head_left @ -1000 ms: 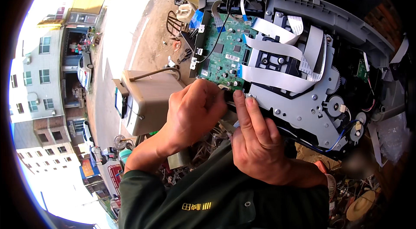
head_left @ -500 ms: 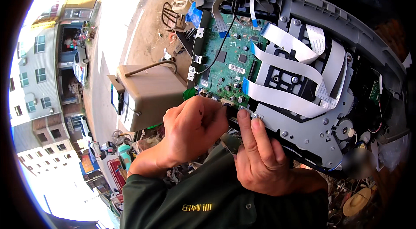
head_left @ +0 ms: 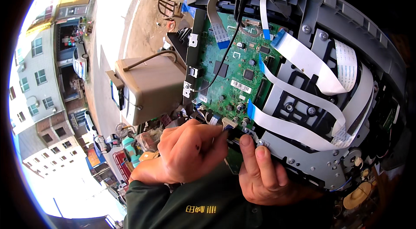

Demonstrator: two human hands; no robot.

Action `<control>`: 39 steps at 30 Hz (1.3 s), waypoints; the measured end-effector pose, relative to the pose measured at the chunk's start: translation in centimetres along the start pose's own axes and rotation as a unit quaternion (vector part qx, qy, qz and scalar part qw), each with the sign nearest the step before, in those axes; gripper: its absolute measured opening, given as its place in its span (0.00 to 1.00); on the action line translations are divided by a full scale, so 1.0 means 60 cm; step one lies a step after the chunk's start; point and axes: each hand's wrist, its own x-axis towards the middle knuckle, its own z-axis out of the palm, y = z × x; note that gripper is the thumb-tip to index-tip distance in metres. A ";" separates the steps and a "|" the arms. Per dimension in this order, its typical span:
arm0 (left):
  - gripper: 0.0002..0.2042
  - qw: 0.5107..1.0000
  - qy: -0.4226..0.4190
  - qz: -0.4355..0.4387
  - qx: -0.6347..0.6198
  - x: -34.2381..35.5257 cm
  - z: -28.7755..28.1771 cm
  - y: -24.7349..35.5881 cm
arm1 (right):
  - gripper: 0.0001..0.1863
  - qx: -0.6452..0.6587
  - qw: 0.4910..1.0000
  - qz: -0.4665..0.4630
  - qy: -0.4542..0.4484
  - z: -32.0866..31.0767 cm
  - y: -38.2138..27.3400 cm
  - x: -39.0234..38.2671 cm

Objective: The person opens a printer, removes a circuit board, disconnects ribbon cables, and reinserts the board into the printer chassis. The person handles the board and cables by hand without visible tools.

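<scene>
An opened grey office machine, which looks like a printer, shows its green circuit board [head_left: 234, 62] and a bare metal plate [head_left: 286, 153]. My left hand [head_left: 190, 153] is closed in a pinch at the board's near edge. Its fingertips are at the wires just below a white plug connector [head_left: 229, 124]; the exact grip is partly hidden behind the fingers. To its right, my right hand [head_left: 266, 175] holds nothing visible. Two of its fingers are stretched out, their tips at the plate's near edge beside a screw [head_left: 261, 143]. White ribbon cables [head_left: 299, 131] with blue ends curve over the plate.
A black cable [head_left: 224, 58] hangs across the board. Beyond the machine's left side stands a beige box-shaped appliance [head_left: 151, 84]. A wooden chair [head_left: 166, 4] is farther off on the ground. Mixed scrap and a straw-coloured hat [head_left: 357, 195] lie below, at right.
The machine appears larger and lower in view, its board and ribbon cables shifted. Both hands sit slightly lower, the left still pinching by the white connector, which now shows more clearly.
</scene>
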 end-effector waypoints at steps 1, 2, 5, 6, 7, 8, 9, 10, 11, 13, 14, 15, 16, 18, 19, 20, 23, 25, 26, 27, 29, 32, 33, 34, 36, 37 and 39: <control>0.10 1.000 0.001 0.007 0.005 0.003 0.001 -0.001 | 0.16 -0.001 1.000 0.005 -0.007 -0.001 -0.002 -0.001; 0.11 1.000 0.002 0.013 0.009 0.004 0.002 -0.001 | 0.16 -0.001 1.000 0.010 -0.016 -0.003 -0.004 -0.002; 0.10 0.999 -0.006 -0.001 0.042 0.011 -0.006 0.009 | 0.11 -0.013 0.999 -0.009 -0.049 -0.009 -0.010 0.006; 0.10 0.999 0.005 -0.016 0.035 0.011 -0.001 0.008 | 0.08 -0.004 0.999 -0.003 -0.040 -0.005 -0.012 0.008; 0.10 0.999 0.012 -0.015 0.036 0.013 0.001 0.008 | 0.11 0.003 1.000 0.003 -0.030 -0.001 -0.016 0.008; 0.10 0.999 0.018 -0.013 0.037 0.017 0.002 0.008 | 0.11 0.001 1.000 0.009 -0.027 -0.001 -0.014 0.010; 0.10 0.999 0.023 -0.015 0.038 0.015 0.003 0.008 | 0.11 0.003 1.000 0.014 -0.027 0.001 -0.016 0.011; 0.10 0.999 0.016 -0.026 0.039 0.013 0.001 0.010 | 0.11 0.004 0.999 0.019 -0.027 0.003 -0.018 0.011; 0.10 0.998 0.008 -0.016 0.054 0.013 -0.001 0.010 | 0.11 0.006 0.999 0.026 -0.028 0.003 -0.022 0.009; 0.10 0.997 -0.003 0.004 0.082 0.018 -0.006 0.014 | 0.11 0.006 0.999 0.038 -0.029 0.005 -0.028 0.008; 0.10 0.996 -0.019 -0.022 0.089 0.020 -0.012 0.022 | 0.11 0.005 0.999 0.046 -0.027 0.007 -0.031 0.007; 0.10 0.995 -0.035 -0.020 0.094 0.021 -0.017 0.025 | 0.11 0.005 0.998 0.054 -0.026 0.008 -0.035 0.004; 0.09 0.994 -0.050 -0.019 0.098 0.024 -0.022 0.024 | 0.11 0.005 0.998 0.059 -0.025 0.008 -0.035 0.005; 0.10 0.992 -0.063 -0.006 0.109 0.032 -0.033 0.027 | 0.12 0.013 0.997 0.072 -0.025 0.011 -0.036 0.005; 0.10 0.994 -0.062 -0.004 0.094 0.033 -0.036 0.025 | 0.12 0.018 0.997 0.078 -0.025 0.011 -0.038 0.004; 0.10 0.995 -0.060 -0.001 0.079 0.034 -0.038 0.022 | 0.12 0.023 0.996 0.080 -0.027 0.011 -0.038 0.005; 0.10 0.996 -0.063 0.003 0.067 0.035 -0.049 0.013 | 0.11 0.066 0.992 0.092 -0.059 0.000 -0.042 0.003; 0.09 0.996 -0.062 0.003 0.068 0.031 -0.054 0.009 | 0.09 0.083 0.989 0.099 -0.075 -0.003 -0.043 0.008; 0.08 0.996 -0.065 0.002 0.063 0.029 -0.055 0.010 | 0.10 0.085 0.987 0.100 -0.088 -0.008 -0.041 0.010; 0.08 0.996 -0.067 0.001 0.055 0.024 -0.055 0.012 | 0.13 0.088 0.986 0.101 -0.099 -0.013 -0.040 0.012; 0.07 0.997 -0.072 0.000 0.038 0.015 -0.050 0.010 | 0.13 0.112 0.983 0.107 -0.094 -0.012 -0.039 0.014; 0.06 0.999 -0.039 0.014 0.032 0.006 -0.038 0.002 | 0.17 0.100 0.984 0.105 -0.098 -0.014 -0.038 0.018; 0.06 0.999 -0.033 0.015 0.032 0.005 -0.035 0.001 | 0.17 0.095 0.985 0.105 -0.099 -0.014 -0.039 0.018; 0.06 0.999 -0.028 0.016 0.032 0.005 -0.032 0.001 | 0.18 0.097 0.985 0.104 -0.100 -0.012 -0.039 0.015; 0.05 0.999 -0.020 0.019 0.037 0.004 -0.028 0.001 | 0.12 0.119 0.984 0.108 -0.081 -0.005 -0.042 0.008; 0.05 0.999 -0.018 0.021 0.041 0.003 -0.026 0.000 | 0.11 0.126 0.983 0.110 -0.076 -0.003 -0.043 0.007; 0.05 0.998 -0.011 0.028 0.052 0.003 -0.023 -0.001 | 0.11 0.138 0.981 0.114 -0.069 0.000 -0.044 0.006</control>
